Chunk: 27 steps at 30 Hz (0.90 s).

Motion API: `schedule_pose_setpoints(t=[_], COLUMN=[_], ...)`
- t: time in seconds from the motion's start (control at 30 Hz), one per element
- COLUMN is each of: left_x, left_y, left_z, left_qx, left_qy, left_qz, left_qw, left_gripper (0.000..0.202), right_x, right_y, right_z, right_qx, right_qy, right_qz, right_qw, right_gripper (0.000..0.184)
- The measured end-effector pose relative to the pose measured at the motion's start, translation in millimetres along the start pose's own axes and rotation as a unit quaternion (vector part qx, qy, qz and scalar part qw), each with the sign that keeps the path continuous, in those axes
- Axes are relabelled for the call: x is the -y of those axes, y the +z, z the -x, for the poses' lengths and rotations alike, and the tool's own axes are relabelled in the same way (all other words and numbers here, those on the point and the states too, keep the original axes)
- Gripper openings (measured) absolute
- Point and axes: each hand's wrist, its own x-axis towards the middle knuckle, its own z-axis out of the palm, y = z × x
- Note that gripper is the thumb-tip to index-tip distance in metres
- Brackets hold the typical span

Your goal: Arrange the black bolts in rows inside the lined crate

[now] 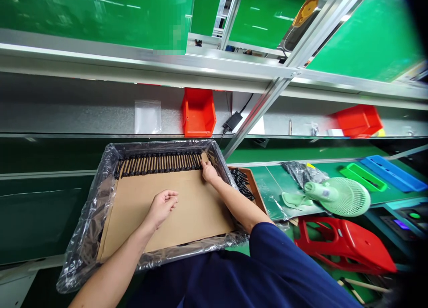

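Observation:
A bin lined with clear plastic (85,219) stands tilted in front of me. Inside lies a brown cardboard sheet (190,210), and along its far edge runs a row of thin black rod-like parts (160,163), set side by side. My right hand (210,172) is at the right end of this row, its fingers closed on the last black part, which they mostly cover. Over the middle of the cardboard, my left hand (163,207) is closed with curled fingers and nothing visible in them.
Right of the bin, a brown box (257,194) holds more black parts. Beyond it are a light green fan (344,196), a red stool (351,245), and green (363,176) and blue trays (394,172). A shelf behind carries red bins (199,114) and a plastic bag (147,117).

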Motion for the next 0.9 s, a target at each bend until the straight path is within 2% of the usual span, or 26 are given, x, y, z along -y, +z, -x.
schedule_pose_setpoints(t=[0.1, 0.17, 0.27, 0.33, 0.4, 0.47, 0.53, 0.63, 0.7, 0.77, 0.9], left_x=[-2.0, -2.3, -1.0, 0.8, 3.5, 7.4, 12.4, 20.8, 25.9, 29.8, 34.2], left_y=[0.1, -0.2, -1.7, -3.5, -5.9, -8.8, -11.7, -16.2, -19.1, -22.5, -33.0], left_z=[0.7, 0.1, -2.3, -4.8, -7.9, -12.1, -17.6, -27.2, -33.4, -38.7, -46.4], left_qx=[-0.002, -0.007, -0.022, -0.035, -0.044, -0.050, -0.057, -0.067, -0.077, -0.093, -0.132], left_qy=[0.007, 0.008, 0.014, 0.022, 0.026, 0.026, 0.026, 0.020, 0.013, 0.004, -0.013], left_qz=[-0.003, -0.010, -0.027, -0.043, -0.061, -0.080, -0.100, -0.128, -0.143, -0.154, -0.166], left_qw=[1.000, 1.000, 0.999, 0.998, 0.997, 0.995, 0.993, 0.989, 0.987, 0.984, 0.977], left_gripper=[0.035, 0.036, 0.036, 0.037, 0.037, 0.039, 0.041, 0.043, 0.044, 0.046, 0.050], right_x=[-8.6, -29.3, -81.4, -122.4, -160.3, -189.8, -209.5, -224.8, -231.2, -238.7, -261.3], right_y=[-27.7, -50.4, -73.7, -73.4, -59.0, -34.3, -4.5, 40.5, 66.6, 87.4, 109.7], right_z=[8.7, 17.6, 36.1, 53.1, 74.5, 99.2, 124.2, 155.8, 170.6, 180.1, 187.4], right_qx=[-0.081, -0.170, -0.298, -0.311, -0.270, -0.198, -0.119, -0.007, 0.042, 0.063, 0.087], right_qy=[-0.012, -0.025, 0.011, 0.077, 0.148, 0.210, 0.262, 0.305, 0.287, 0.244, 0.185], right_qz=[-0.016, -0.048, -0.100, -0.108, -0.100, -0.085, -0.063, -0.030, -0.019, -0.018, -0.031], right_qw=[0.997, 0.984, 0.949, 0.941, 0.946, 0.954, 0.956, 0.952, 0.957, 0.968, 0.978], right_gripper=[0.052, 0.051, 0.046, 0.048, 0.049, 0.052, 0.056, 0.062, 0.065, 0.071, 0.086])
